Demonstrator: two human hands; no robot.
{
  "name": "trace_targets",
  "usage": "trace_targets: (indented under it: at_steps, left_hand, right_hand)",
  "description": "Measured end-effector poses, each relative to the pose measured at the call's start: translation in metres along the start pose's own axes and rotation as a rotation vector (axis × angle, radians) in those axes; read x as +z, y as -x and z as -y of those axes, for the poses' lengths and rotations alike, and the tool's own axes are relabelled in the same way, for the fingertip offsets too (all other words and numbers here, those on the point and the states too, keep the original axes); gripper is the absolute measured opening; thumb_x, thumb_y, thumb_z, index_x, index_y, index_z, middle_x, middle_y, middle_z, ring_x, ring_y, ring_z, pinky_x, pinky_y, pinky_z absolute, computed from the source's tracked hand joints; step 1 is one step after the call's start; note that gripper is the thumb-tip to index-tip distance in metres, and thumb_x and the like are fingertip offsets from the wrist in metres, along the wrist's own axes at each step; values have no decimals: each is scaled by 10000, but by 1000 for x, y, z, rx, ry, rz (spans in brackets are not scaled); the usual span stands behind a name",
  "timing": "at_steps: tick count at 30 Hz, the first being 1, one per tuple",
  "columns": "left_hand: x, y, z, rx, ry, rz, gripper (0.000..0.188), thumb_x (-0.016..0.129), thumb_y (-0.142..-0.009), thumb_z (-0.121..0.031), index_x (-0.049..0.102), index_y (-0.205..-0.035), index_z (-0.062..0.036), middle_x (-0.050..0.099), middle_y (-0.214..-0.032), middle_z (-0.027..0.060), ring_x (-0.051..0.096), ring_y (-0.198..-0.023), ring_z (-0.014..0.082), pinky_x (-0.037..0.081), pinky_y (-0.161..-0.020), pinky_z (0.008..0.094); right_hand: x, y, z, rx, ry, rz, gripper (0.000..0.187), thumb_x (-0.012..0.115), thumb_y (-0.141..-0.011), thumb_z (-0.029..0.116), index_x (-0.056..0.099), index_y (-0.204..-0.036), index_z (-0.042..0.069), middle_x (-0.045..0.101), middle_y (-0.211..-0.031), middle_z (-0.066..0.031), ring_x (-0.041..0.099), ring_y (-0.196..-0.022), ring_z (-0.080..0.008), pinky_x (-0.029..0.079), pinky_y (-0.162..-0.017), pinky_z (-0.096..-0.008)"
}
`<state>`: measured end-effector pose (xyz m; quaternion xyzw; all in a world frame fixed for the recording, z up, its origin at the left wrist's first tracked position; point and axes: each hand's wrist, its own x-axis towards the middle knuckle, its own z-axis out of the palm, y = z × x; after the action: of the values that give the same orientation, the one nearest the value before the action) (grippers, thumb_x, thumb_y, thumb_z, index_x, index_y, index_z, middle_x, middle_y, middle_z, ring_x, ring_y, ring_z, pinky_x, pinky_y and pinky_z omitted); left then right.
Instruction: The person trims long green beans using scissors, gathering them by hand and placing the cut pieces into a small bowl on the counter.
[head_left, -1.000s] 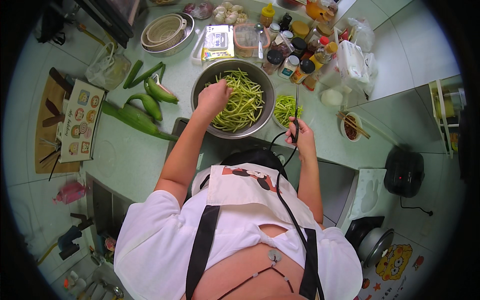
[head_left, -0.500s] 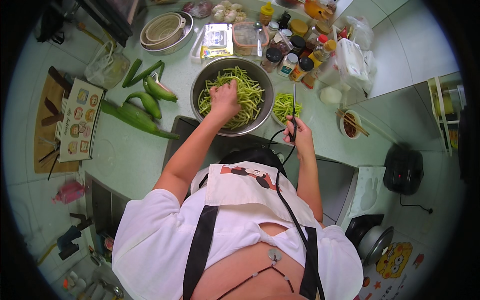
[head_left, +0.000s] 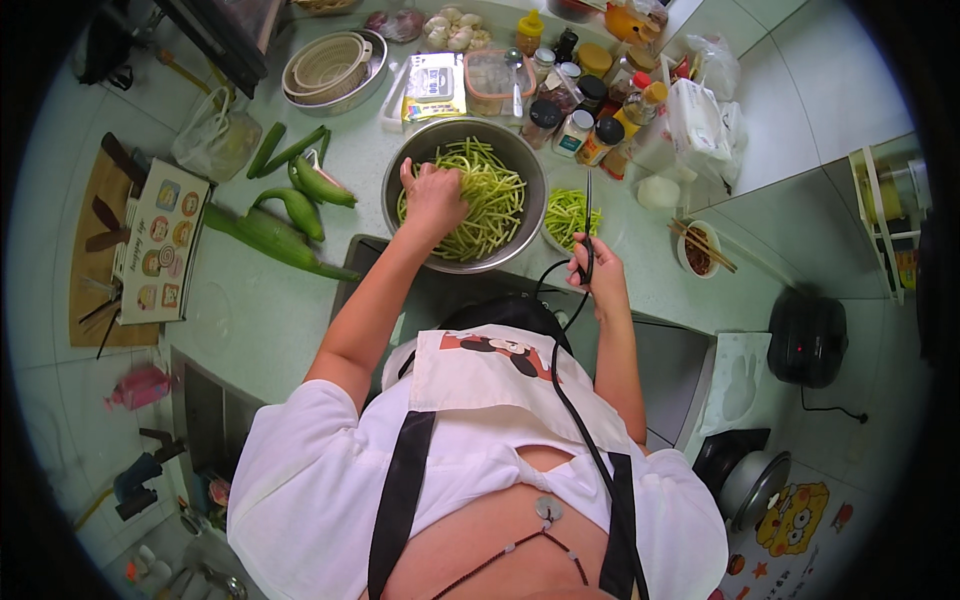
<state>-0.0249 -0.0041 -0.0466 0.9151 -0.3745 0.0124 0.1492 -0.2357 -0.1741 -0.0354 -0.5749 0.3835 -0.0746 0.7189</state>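
A steel bowl (head_left: 542, 190) full of thin green stalks (head_left: 490, 205) stands in front of me on the counter. My left hand (head_left: 437, 203) is at the left part of the bowl, its fingers curled down onto the stalks; the fingertips are partly hidden. My right hand (head_left: 600, 270) is closed around the dark handles of scissors (head_left: 589, 205), whose narrow blades point away from me. Under the blades, just right of the steel bowl, a clear bowl holds short cut green pieces (head_left: 570, 215). A black cable (head_left: 568, 375) hangs close to my right hand.
Loofah-like green gourds (head_left: 270, 240) lie at left, near a knife block (head_left: 160, 240). Behind the bowl are a wipes pack (head_left: 435, 85), a lidded box (head_left: 495, 80) and several seasoning jars (head_left: 600, 140). At right sits a small bowl with chopsticks (head_left: 698, 250).
My left hand has shifted leftward within the steel bowl, from the middle of the stalks toward the left rim. My right hand and the scissors have stayed in place.
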Motion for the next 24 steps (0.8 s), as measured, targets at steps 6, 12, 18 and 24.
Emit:
trace_targets:
  at_steps: [6, 12, 18, 24]
  left_hand:
    - [-15, -6, 11, -105, 140, 93, 332, 634, -617, -227, 601, -920, -95, 578, -944, 72, 491, -966, 257, 202, -946, 520]
    - [-9, -10, 34, -146, 51, 249, 363, 641, -626, -338, 610, -885, -86, 542, -947, 125, 460, -1003, 293, 181, -971, 511]
    - [-12, 16, 14, 1, -129, 238, 600, 703, -542, -475, 573, -954, -58, 497, -1024, 95, 409, -1068, 261, 124, -984, 538]
    - [-7, 3, 3, -6, -156, 351, 574, 725, -515, -449, 579, -918, -66, 565, -927, 86, 461, -1022, 257, 127, -980, 546]
  right_hand:
    - [2, -1, 0, 1, -12, -1, 261, 558, -823, 183, 528, -1051, 60, 541, -638, -16, 494, -452, -64, 428, -444, -192]
    - [3, 0, 0, -5, 16, 17, 264, 533, -837, 179, 510, -1065, 46, 523, -646, -17, 483, -460, -63, 447, -467, -203]
    - [3, 1, 4, 3, 28, 0, 265, 522, -844, 173, 501, -1074, 42, 513, -649, -16, 475, -466, -62, 451, -473, -207]
    - [6, -2, 1, 5, 15, 20, 262, 525, -844, 174, 506, -1070, 44, 512, -645, -18, 473, -466, -65, 453, -480, -208]
